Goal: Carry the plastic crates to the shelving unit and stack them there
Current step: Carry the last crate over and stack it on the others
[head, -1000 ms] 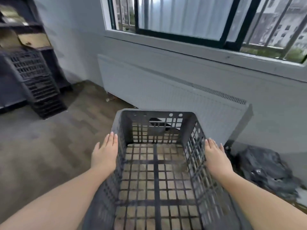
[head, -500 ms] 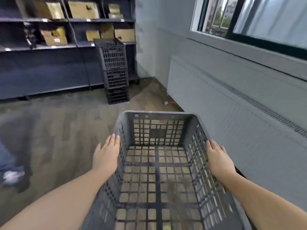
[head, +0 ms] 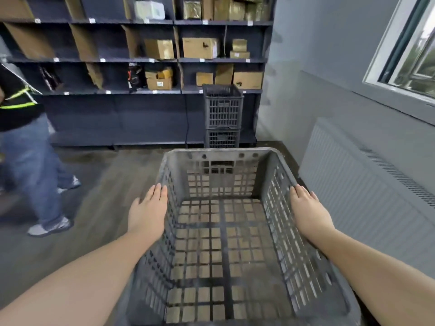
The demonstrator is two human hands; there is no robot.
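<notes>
The carried crate [head: 221, 234] is held out in front of the person, off the floor, with its open top facing the camera and nothing inside. The left hand [head: 147, 214] lies flat against the outside of the crate's left wall with straight fingers pointing forward; the right hand [head: 310, 211] presses the outside of the right wall in the same way. Neither hand hooks the rim or a handle slot in view, so the load appears to be carried by inward pressure alone. Primary risk: if that pressure eases, or the slotted walls flex, the crate is likely to slip downward between the palms. Second risk: another person [head: 26, 147] in a reflective vest and jeans stands on the floor at the left, near the route, and a step to the right could lead to contact with the crate. Third risk: the stacked crates [head: 222, 116] stand directly ahead against the shelving unit [head: 150, 109], well apart from the carried crate. The stack already rises to a lower shelf edge, so placing another on top calls for a lift, and a misaligned base could topple it. A radiator [head: 367, 175] runs along the right wall near the right hand.
</notes>
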